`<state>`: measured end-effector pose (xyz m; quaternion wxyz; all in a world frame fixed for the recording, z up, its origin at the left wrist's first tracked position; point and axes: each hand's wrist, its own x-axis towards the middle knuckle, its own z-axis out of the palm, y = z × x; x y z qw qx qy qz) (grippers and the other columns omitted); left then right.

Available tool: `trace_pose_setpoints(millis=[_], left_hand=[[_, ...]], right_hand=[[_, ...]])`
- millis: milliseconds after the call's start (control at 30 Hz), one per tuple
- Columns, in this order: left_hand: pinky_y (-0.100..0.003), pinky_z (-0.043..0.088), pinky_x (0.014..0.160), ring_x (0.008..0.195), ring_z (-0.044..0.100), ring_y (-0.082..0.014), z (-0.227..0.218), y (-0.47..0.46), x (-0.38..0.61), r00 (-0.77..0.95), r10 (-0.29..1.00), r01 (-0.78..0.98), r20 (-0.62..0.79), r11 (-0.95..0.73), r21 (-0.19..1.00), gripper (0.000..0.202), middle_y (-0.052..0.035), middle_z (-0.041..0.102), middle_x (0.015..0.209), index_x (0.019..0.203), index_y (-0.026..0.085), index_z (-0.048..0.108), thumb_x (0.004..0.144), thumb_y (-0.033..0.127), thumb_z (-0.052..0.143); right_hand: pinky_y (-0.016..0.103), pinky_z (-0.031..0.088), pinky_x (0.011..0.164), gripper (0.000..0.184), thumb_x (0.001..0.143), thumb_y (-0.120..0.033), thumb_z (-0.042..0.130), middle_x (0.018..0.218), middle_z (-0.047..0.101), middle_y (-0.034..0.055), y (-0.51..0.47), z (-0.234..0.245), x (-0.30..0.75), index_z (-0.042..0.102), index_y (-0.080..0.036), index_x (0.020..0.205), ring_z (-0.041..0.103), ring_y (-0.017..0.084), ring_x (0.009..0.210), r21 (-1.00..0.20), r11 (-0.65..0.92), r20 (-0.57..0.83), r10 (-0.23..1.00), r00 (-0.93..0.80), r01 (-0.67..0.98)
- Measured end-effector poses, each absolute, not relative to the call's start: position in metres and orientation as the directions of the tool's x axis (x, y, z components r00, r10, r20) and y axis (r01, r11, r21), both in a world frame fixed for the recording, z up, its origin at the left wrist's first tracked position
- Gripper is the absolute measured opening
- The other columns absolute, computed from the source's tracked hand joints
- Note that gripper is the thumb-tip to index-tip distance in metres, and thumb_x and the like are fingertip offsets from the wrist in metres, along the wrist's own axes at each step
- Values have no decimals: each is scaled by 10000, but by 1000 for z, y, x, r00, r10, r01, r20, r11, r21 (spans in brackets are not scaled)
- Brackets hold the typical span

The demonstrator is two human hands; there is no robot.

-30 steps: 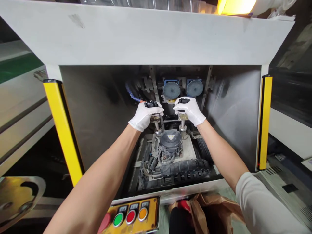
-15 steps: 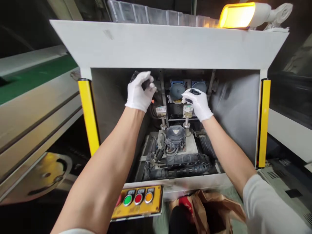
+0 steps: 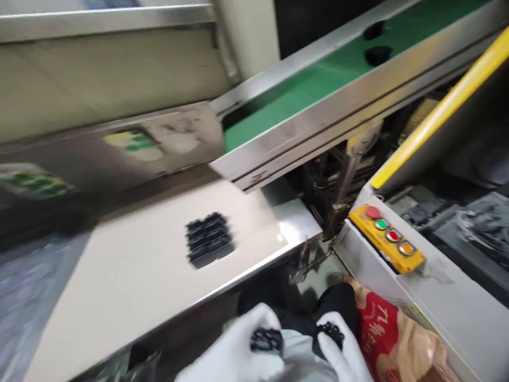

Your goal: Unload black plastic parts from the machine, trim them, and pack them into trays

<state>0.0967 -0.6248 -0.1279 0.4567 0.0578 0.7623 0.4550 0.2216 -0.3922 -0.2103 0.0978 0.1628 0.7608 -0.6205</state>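
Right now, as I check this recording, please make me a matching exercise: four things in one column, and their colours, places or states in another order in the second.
Things:
1. left hand
2. group of black pieces
3. conveyor belt
4. button box

Colours, places or states:
A. yellow
B. resting on the pale tabletop
C. gloved in white, holding a small black item
D. green

Right pairs: 1-C, 2-B, 3-D, 4-A
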Motion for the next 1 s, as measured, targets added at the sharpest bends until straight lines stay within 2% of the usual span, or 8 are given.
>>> trace_pose_setpoints(millis=[100, 233, 333, 433, 567, 767, 900, 1000], left_hand=[[-389, 527, 852, 932, 692, -284, -101, -736, 69, -859, 298, -196, -416, 558, 806, 306, -47, 764, 976, 951, 273, 732, 757, 493, 819], [-386, 530, 889, 992, 706, -331, -91, -849, 8, -997, 28, -44, -75, 595, 803, 406, -93, 797, 1025, 921, 234, 789, 688, 561, 852], [-372, 537, 818, 912, 700, -334, -107, -904, -40, -1000, -19, -23, -13, 644, 765, 464, -98, 795, 903, 825, 189, 786, 603, 589, 865], [-365, 544, 796, 898, 700, -330, -127, -937, -78, -996, 24, -46, -89, 713, 700, 538, -92, 781, 884, 833, 162, 770, 589, 639, 825], [-444, 537, 992, 1138, 672, -398, -146, -962, -98, -978, 138, 9, -158, 782, 623, 664, -161, 742, 1200, 1040, 148, 762, 620, 662, 783], [-583, 396, 1174, 1384, 516, -399, -146, -891, -46, -882, 50, 295, 469, 835, 465, 498, -176, 622, 1425, 1319, 214, 664, 904, 489, 667], [-634, 416, 1123, 1420, 474, -473, -157, -792, -4, -807, 341, 497, 482, 832, 245, 501, -267, 505, 1548, 1387, 138, 639, 965, 409, 626], [-660, 421, 1105, 1427, 474, -494, -178, -749, 2, -802, 367, 502, 471, 841, 201, 432, -294, 519, 1533, 1332, 88, 667, 984, 335, 598]], right_hand=[[377, 567, 878, 216, 846, -422, 760, 964, 714, 15, -464, -178, 154, 660, -302, 996, 695, 242, 935, -955, 245, -211, -156, -965, 170], [364, 503, 919, 259, 813, -407, 847, 947, 728, 50, -569, -139, 28, 678, -212, 840, 678, 238, 954, -867, 346, 218, -383, -898, -358], [339, 521, 862, 271, 879, -454, 796, 950, 771, 54, -654, -135, -60, 709, -208, 955, 702, 229, 913, -781, 439, 192, -509, -839, -444], [326, 542, 884, 294, 930, -391, 747, 1119, 788, 88, -722, -144, -116, 698, -188, 1135, 721, 234, 1001, -656, 615, 65, -532, -845, -437], [399, 543, 968, 197, 914, -271, 735, 1193, 773, 101, -748, -145, -136, 737, -192, 1095, 703, 286, 1100, -532, 683, -11, -597, -802, -501], [430, 454, 1128, 291, 1031, -247, 554, 1314, 713, 113, -643, -113, -83, 698, -180, 1275, 616, 264, 1252, -327, 638, 390, -581, -714, -697], [529, 491, 1002, 315, 966, -264, 639, 1294, 679, 189, -569, -122, -30, 703, -166, 1258, 596, 361, 1195, -63, 873, 360, -432, -827, -484], [563, 488, 985, 429, 917, -282, 713, 1369, 626, 227, -554, -148, -8, 646, -150, 1319, 557, 407, 1247, -6, 892, 298, -430, -852, -452]])
